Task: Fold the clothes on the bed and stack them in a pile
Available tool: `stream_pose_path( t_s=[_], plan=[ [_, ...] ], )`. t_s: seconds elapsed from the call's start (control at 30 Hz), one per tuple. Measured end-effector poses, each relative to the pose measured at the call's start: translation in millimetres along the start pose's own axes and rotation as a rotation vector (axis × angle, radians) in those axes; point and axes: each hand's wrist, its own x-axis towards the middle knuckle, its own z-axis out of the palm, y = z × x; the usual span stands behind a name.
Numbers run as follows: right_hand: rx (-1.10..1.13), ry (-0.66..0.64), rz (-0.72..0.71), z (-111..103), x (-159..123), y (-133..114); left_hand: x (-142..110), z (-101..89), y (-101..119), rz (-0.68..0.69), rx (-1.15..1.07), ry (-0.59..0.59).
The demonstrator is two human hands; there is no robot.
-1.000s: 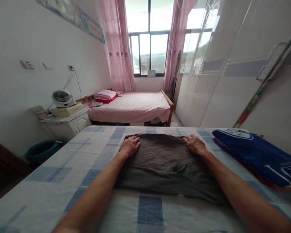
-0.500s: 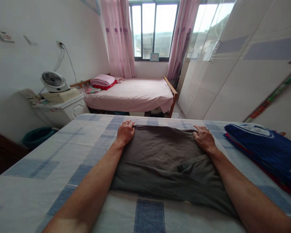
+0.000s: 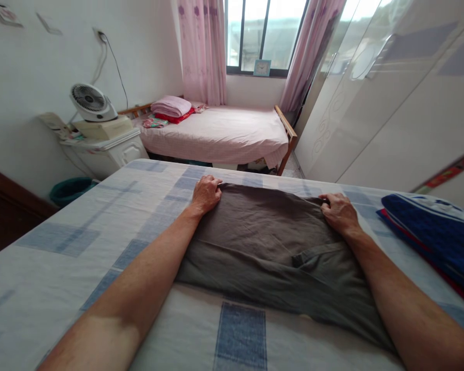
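Observation:
A dark grey-green garment (image 3: 263, 226) lies folded on the bed, its near part a greener layer with a small folded flap at the right; I cannot tell its exact kind. At its far left corner my left hand (image 3: 206, 194) is closed, fingers curled over the cloth edge. My right hand (image 3: 340, 212) pinches the far right corner between thumb and fingers. Both forearms stretch along the garment's sides. Under it spreads a white bedsheet with blue patches (image 3: 242, 335).
Folded dark blue cloth (image 3: 433, 232) with a white print lies at the right on the bed. Beyond stands a second bed with a pink sheet (image 3: 224, 129). A fan (image 3: 93, 103) sits on a cabinet (image 3: 127, 147) at the left. White wardrobe doors (image 3: 390, 118) line the right.
My fingers have curled from lying over the far corners to gripping the cloth there. The view has tilted down and shifted left; the garment lies much as before.

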Motion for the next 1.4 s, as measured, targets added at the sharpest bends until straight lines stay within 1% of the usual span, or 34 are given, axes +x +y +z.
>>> stream_pose_path(
  t_s=[0.23, 0.37, 0.47, 0.57, 0.67, 0.77, 0.8, 0.87, 0.93, 1.0, 1.03, 1.1, 1.2, 1.3, 1.4],
  plan=[
    [0.028, -0.006, 0.001, 4.0, 3.1, 6.2, 0.3, -1.5, -0.1, -0.017, -0.003, 0.015],
    [0.091, 0.043, -0.011, 8.9, 3.5, 9.9, -1.2, -3.5, 2.5, 0.0, -0.004, 0.028],
    [0.181, 0.112, 0.008, 6.9, 2.8, 7.1, -3.2, -6.3, 6.2, 0.008, 0.007, 0.042],
    [0.248, 0.185, 0.045, -9.6, 3.5, 0.5, -3.2, -14.3, 9.7, 0.023, 0.015, 0.045],
    [0.275, 0.225, 0.034, -41.8, -0.2, -4.0, -5.8, -32.3, 10.3, 0.066, 0.013, 0.085],
    [0.278, 0.235, -0.008, -72.6, -18.6, -0.5, -22.0, -54.8, 6.1, 0.13, 0.016, 0.124],
    [0.275, 0.223, -0.027, -78.6, -28.9, 2.6, -31.2, -61.0, 3.7, 0.159, 0.022, 0.113],
    [0.265, 0.154, -0.081, -82.0, -54.0, 10.7, -53.5, -69.1, -1.5, 0.223, 0.029, 0.048],
    [0.265, 0.034, -0.133, -76.1, -80.3, 18.9, -76.3, -71.3, -6.0, 0.258, 0.008, -0.045],
    [0.279, -0.064, -0.147, -67.1, -101.2, 23.7, -93.4, -70.0, -8.3, 0.236, -0.043, -0.11],
    [0.285, -0.087, -0.137, -63.4, -108.3, 24.0, -98.6, -69.1, -8.5, 0.208, -0.068, -0.124],
    [0.271, -0.082, -0.098, -60.3, -115.2, 20.4, -102.4, -68.0, -6.4, 0.15, -0.102, -0.123],
    [0.192, -0.086, -0.075, -63.8, -114.4, 8.0, -98.4, -67.5, 0.0, 0.094, -0.088, -0.125],
    [0.139, -0.134, -0.096, -66.4, -112.5, -3.7, -96.1, -66.1, 5.7, 0.09, -0.038, -0.126],
    [0.108, -0.099, -0.073, -62.8, -113.6, -7.8, -99.2, -64.7, 7.1, 0.096, -0.02, -0.089]
  ],
)
